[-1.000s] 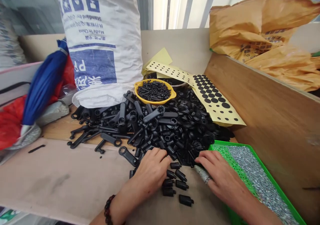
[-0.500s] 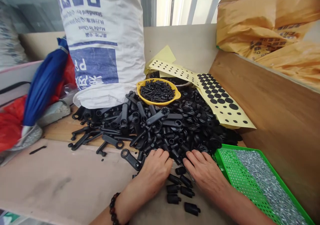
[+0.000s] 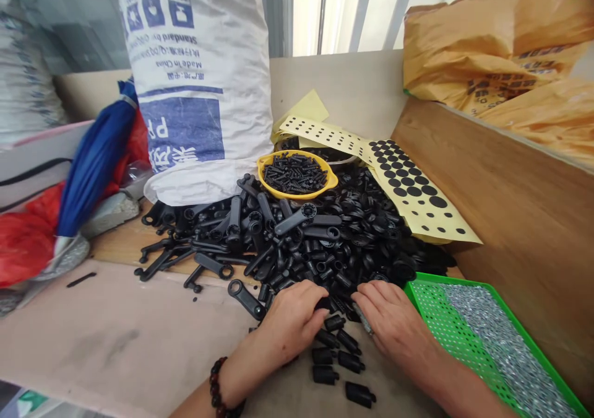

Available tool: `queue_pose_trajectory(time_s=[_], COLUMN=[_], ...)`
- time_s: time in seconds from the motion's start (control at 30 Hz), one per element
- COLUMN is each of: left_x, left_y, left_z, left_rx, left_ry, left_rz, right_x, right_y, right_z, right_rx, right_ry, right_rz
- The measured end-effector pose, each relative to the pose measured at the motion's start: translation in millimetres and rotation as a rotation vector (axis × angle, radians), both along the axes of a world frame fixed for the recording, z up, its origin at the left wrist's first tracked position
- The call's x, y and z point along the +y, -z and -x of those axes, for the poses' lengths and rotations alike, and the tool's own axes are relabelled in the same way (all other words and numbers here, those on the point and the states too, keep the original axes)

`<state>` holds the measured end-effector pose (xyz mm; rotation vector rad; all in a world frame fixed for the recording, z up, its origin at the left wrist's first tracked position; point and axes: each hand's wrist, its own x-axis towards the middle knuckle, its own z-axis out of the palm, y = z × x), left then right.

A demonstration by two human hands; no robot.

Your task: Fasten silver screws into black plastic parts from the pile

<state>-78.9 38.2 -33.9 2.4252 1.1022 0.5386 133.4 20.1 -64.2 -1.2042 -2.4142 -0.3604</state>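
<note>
My left hand (image 3: 297,316), with a beaded bracelet (image 3: 217,386) at its wrist, is closed at the front edge of the pile of black plastic parts (image 3: 320,238). A dark piece, apparently a small black cylinder (image 3: 322,304), shows between its thumb and fingers. Beside it, my right hand (image 3: 394,316) is curled palm down with a thin grey stick-like object (image 3: 362,319) under its fingers; most of that object is hidden. Between and below my hands several black cylinders with narrow stub ends (image 3: 351,361) lie on the tabletop.
A yellow basket (image 3: 334,181) of black screws sits atop the pile. At right a green perforated tray (image 3: 429,306) holds small metal pieces, beside a wooden board (image 3: 510,201). Sticker sheets (image 3: 429,220), a white sack (image 3: 199,65) and a blue umbrella (image 3: 95,158) stand around the back.
My left thumb has come into view, pinched toward the fingers around a dark piece. My right hand has shifted slightly right, and the grey stick now shows beneath it. The whole view has moved slightly.
</note>
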Motion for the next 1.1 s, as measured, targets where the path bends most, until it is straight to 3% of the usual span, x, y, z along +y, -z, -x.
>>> queue_pose_trajectory(time_s=[0.2,0.37,0.5,0.63,0.77,1.1], left_x=[0.6,-5.4,-11.1,-12.9,-11.9,-13.9], left_y=[-8.4,-11.9,-12.8,-13.3,-14.5,-9.6], left_z=[-6.8,-18.1,-27.4,-31.5,-31.7,-30.2], left_rx=[-0.164,-0.210,-0.249,-0.324,-0.355,-0.361], left_ry=[-0.042,0.060,0.137,0.117,0.088,0.167], left_rz=[0.185,0.177,0.168,0.193,0.195,0.010], right_x=[-17.7,-26.9,-29.2,-33.5,-36.6,-38.2], right_y=[-22.9,-39.7,-36.1,-26.7,-24.0,-31.1], right_z=[-11.6,-3.2,-3.3,-8.4,-9.3,-4.6], right_rx=[0.291,0.216,0.214,0.268,0.349,0.553], right_ry=[-0.068,-0.128,-0.087,-0.026,-0.041,-0.054], right_rz=[0.137,0.043,0.072,0.255,0.322,0.618])
